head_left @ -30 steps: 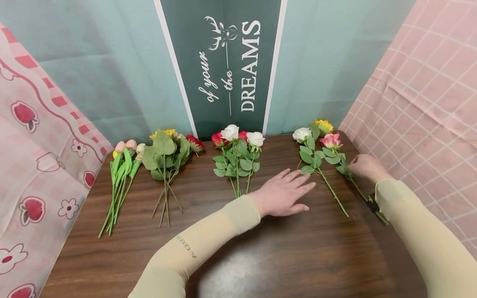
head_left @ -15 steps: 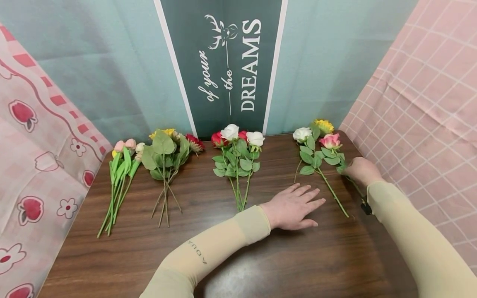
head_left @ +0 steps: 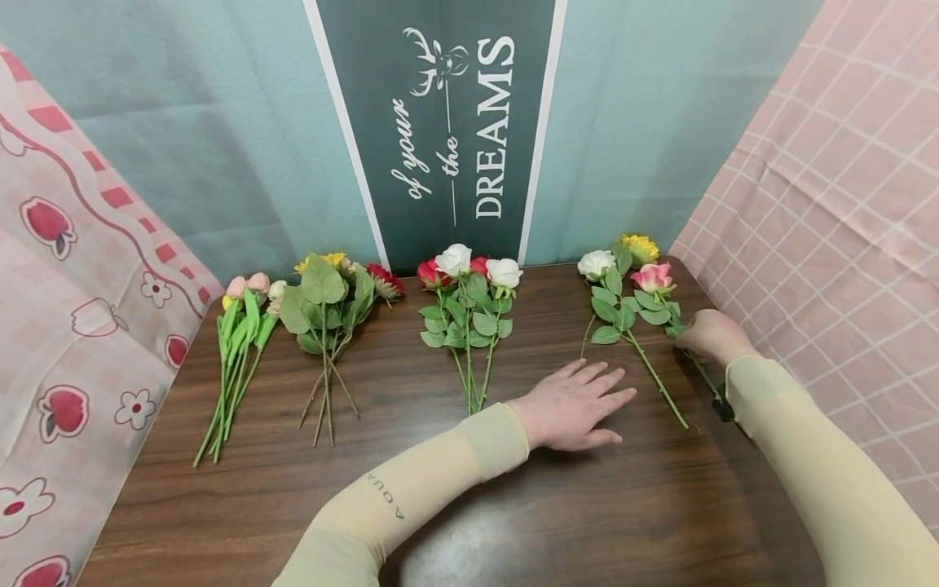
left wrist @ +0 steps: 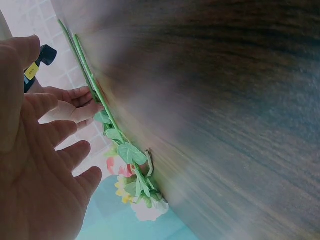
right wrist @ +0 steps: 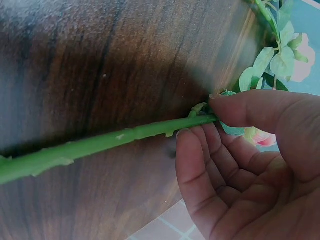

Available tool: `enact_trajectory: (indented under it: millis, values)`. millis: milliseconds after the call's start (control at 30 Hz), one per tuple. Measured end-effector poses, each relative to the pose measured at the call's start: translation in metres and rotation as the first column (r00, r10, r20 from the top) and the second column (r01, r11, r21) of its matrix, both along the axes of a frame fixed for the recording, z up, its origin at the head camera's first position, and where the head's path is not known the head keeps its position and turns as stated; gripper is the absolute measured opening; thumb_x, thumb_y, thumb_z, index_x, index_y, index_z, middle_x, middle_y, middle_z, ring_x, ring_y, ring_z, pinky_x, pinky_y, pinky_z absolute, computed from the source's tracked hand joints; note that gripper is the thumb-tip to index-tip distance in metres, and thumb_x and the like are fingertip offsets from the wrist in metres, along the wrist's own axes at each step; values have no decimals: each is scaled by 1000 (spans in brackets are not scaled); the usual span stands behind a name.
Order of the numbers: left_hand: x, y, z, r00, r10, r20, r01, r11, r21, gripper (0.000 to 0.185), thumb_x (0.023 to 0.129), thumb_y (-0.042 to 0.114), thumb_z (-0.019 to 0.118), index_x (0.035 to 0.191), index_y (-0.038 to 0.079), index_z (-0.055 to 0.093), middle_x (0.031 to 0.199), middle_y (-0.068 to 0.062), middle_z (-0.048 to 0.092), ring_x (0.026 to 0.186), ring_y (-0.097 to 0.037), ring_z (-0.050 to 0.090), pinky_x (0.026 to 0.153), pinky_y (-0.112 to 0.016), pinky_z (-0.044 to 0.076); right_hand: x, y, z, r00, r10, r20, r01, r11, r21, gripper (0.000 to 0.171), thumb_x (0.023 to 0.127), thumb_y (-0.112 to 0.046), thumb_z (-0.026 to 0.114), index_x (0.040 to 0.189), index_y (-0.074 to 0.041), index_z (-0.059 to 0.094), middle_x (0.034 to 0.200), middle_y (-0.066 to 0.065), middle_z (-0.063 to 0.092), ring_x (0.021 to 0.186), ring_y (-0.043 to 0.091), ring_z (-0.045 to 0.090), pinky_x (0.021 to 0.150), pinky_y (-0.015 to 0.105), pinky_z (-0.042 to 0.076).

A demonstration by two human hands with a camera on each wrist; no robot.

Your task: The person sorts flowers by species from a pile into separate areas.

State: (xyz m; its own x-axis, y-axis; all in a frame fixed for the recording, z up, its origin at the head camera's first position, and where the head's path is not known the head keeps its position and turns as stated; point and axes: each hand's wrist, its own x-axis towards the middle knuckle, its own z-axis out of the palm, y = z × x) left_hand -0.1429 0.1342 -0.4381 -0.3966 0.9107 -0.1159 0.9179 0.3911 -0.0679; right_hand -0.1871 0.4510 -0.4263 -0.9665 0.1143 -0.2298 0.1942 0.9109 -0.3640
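Observation:
A pink rose lies at the table's back right beside a white rose and a yellow flower. My right hand pinches the pink rose's green stem between thumb and curled fingers, just below its leaves. My left hand lies flat on the wooden table, fingers straight and spread, close to the white rose's stem without touching it. In the left wrist view the left hand holds nothing, and both stems run along the table.
Three more bunches lie along the back edge: red and white roses, a leafy bunch with yellow and red blooms, and tulips. A dark banner hangs behind. Pink cloths close in both sides.
My left hand slid right and toward me, away from the middle bunch. My right hand shifted slightly along the pink rose's stem.

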Motion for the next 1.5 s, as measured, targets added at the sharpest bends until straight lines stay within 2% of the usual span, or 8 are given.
enact_trajectory:
  millis: [200,367,533,700,867,1100,1200,1500]
  values:
    - [-3,-7,2,1000,21,12,-21,1000,10,73,102,70,28,165,34,15,171,3,12,156,-18,8,126,-39,6,-1,2,6,1000,11,23,-10,998,-58,31,88,-19,65,61,-14,51,56,-1,56,54,19,59,57,33,47]
    - [-12,-23,3,999,42,8,-43,998,38,73,103,68,28,166,31,16,171,1,13,157,-20,8,126,-40,6,-3,-4,26,1000,4,-16,-6,992,-127,22,94,-18,66,87,3,63,69,5,66,63,19,63,62,35,50]
    - [-24,-54,7,997,79,11,-80,993,91,75,104,66,33,166,27,18,171,-3,14,156,-24,10,125,-42,1,-11,-39,45,998,9,-70,-24,976,-219,33,97,-21,69,106,10,62,79,11,69,69,22,65,62,37,55]
    - [-33,-101,13,990,135,39,-140,979,147,75,104,63,38,165,24,21,171,-5,12,156,-26,9,125,-45,3,-26,-93,50,992,45,-119,-82,943,-324,33,98,-20,71,110,8,61,87,16,71,72,26,71,65,38,61]
    - [-36,-153,12,980,192,55,-199,963,183,74,105,61,40,165,21,23,171,-7,14,156,-28,11,125,-48,10,-38,-155,46,991,63,-118,-112,871,-478,31,97,-17,71,111,8,59,95,19,71,76,24,72,74,42,62]
    - [-31,-211,5,967,248,56,-254,942,218,74,105,56,47,164,18,27,169,-10,20,155,-30,15,125,-49,12,-52,-232,32,997,67,-45,-79,713,-697,31,96,-11,72,116,9,58,106,27,69,78,24,71,84,50,60]
    - [-27,-227,3,966,256,37,-257,938,231,74,104,56,48,163,17,29,169,-9,20,155,-29,15,125,-49,11,-58,-252,22,998,67,-22,-61,663,-746,29,96,-9,72,113,8,57,103,27,69,75,21,71,87,54,58]
    - [-16,-251,-7,961,272,42,-274,931,241,73,102,52,56,161,14,35,167,-14,25,152,-36,26,123,-54,18,-62,-274,-2,998,58,22,-18,609,-793,19,97,-4,68,104,7,54,85,16,67,65,16,69,75,43,62]
